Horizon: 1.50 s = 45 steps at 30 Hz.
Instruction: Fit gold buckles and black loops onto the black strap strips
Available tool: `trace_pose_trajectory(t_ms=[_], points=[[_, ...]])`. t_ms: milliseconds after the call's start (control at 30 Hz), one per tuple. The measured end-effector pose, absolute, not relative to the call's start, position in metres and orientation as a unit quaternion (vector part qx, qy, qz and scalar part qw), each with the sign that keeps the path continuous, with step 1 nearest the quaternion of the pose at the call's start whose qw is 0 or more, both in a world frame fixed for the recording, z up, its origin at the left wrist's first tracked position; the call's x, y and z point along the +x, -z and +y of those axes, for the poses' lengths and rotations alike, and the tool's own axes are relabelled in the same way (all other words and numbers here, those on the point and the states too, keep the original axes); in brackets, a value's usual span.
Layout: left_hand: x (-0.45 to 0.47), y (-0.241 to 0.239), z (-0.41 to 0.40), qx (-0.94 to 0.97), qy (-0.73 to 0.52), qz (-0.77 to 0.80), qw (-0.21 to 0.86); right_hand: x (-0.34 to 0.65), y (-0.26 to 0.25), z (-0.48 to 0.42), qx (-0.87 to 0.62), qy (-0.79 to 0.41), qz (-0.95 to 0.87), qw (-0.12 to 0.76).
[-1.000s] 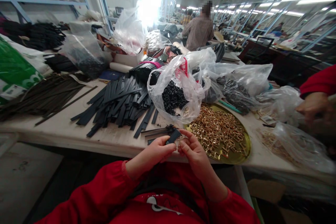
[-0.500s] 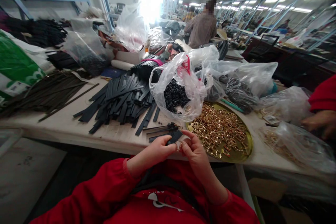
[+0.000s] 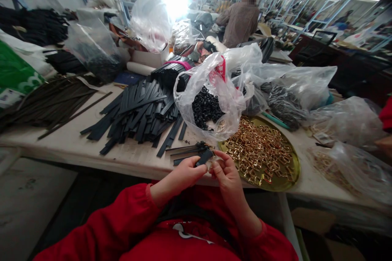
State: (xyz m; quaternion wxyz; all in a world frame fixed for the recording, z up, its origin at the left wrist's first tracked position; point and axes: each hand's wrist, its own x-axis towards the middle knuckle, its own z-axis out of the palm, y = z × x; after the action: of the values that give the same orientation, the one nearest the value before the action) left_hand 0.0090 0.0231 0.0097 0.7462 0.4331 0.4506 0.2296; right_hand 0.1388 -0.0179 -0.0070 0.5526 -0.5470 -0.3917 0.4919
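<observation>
Hands meet just off the near edge of the pale worktable [image 3: 92, 151]. The left hand [image 3: 183, 175] pinches a short flat black strap [image 3: 204, 157] between thumb and forefinger. The strap is matte and narrow, looks square-cut at its free end, and tilts up and away over the table edge. The right hand [image 3: 225, 173] has its fingertips pressed together at the strap's lower end on a small gold-coloured metal piece [image 3: 210, 167], too small to make out. Just beyond lie a round gold tray [image 3: 288, 179] heaped with gold buckles [image 3: 260, 153], a clear plastic bag of black rings [image 3: 206, 108] and a pile of long black strips [image 3: 141, 110].
</observation>
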Motion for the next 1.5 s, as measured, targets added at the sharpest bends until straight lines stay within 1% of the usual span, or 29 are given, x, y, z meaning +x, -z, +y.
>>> trace_pose_trajectory(t_ms=[67, 167, 233, 367, 600, 700, 900, 1000, 1067, 1100, 1133, 1200, 1267, 1300, 1367, 1500], points=[[0.009, -0.009, 0.024, 0.435, -0.227, 0.449, 0.747, 0.138, 0.009, -0.017, -0.544, -0.491, -0.387, 0.559], [0.01, -0.01, 0.024, 0.359, -0.212, 0.394, 0.819, 0.138, 0.011, -0.016, -0.523, -0.52, -0.356, 0.573], [0.011, -0.011, 0.022, 0.322, -0.21, 0.365, 0.848, 0.139, 0.013, -0.016, -0.511, -0.541, -0.333, 0.579], [0.013, -0.012, 0.02, 0.326, -0.221, 0.372, 0.84, 0.14, 0.015, -0.018, -0.51, -0.54, -0.322, 0.587], [0.015, -0.011, 0.015, 0.389, -0.229, 0.422, 0.786, 0.142, 0.008, -0.024, -0.499, -0.526, -0.366, 0.583], [0.015, -0.011, 0.011, 0.385, -0.247, 0.433, 0.777, 0.14, 0.006, -0.027, -0.498, -0.519, -0.379, 0.582], [0.017, -0.011, 0.005, 0.264, -0.253, 0.333, 0.869, 0.138, 0.008, -0.033, -0.496, -0.496, -0.409, 0.584], [0.019, -0.012, 0.004, 0.26, -0.247, 0.319, 0.877, 0.138, 0.01, -0.035, -0.495, -0.496, -0.401, 0.59], [0.021, -0.012, 0.003, 0.309, -0.26, 0.351, 0.845, 0.138, 0.013, -0.035, -0.495, -0.488, -0.402, 0.597], [0.022, -0.012, 0.002, 0.354, -0.277, 0.38, 0.808, 0.138, 0.015, -0.034, -0.495, -0.482, -0.407, 0.598], [0.022, -0.012, 0.002, 0.414, -0.299, 0.413, 0.754, 0.138, 0.016, -0.034, -0.498, -0.474, -0.413, 0.597], [0.022, -0.009, 0.001, 0.553, -0.329, 0.469, 0.605, 0.138, 0.021, -0.032, -0.518, -0.453, -0.428, 0.586], [0.02, -0.006, 0.002, 0.662, -0.315, 0.495, 0.465, 0.139, 0.024, -0.031, -0.543, -0.437, -0.44, 0.566], [0.018, -0.004, 0.003, 0.694, -0.296, 0.502, 0.423, 0.139, 0.025, -0.031, -0.55, -0.436, -0.446, 0.555], [0.015, -0.001, 0.007, 0.719, -0.261, 0.507, 0.398, 0.143, 0.025, -0.032, -0.547, -0.444, -0.471, 0.532], [0.011, 0.0, 0.018, 0.705, -0.234, 0.49, 0.457, 0.154, 0.018, -0.029, -0.541, -0.429, -0.537, 0.485]])
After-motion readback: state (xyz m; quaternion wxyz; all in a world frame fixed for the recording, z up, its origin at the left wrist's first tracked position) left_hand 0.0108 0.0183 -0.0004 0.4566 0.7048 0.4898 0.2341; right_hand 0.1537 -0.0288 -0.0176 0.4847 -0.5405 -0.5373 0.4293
